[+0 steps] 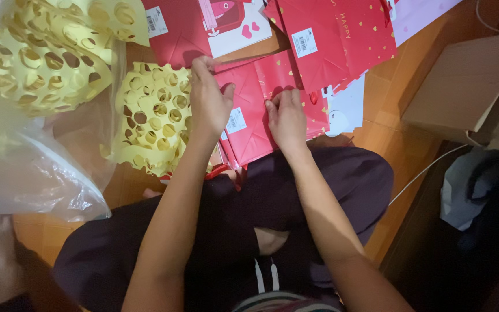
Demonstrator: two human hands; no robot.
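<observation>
A flat, glossy red paper gift bag [255, 115] with small gold hearts and a white sticker lies on the wooden floor [388, 121] just before the seated person's knees. Both hands press it: the left hand [208, 98] pinches its upper edge, the right hand [287, 118] lies fingers-down mid-panel. Punched yellow foam sheets [151, 118] touch its left edge; a cardboard box [469, 86] sits well apart, right

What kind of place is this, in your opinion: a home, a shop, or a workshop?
Probably a home floor used for packing. The person sits cross-legged on a wooden parquet floor, both hands on a flat red paper gift bag, with yellow perforated paper sheets and a brown cardboard box nearby.
</observation>
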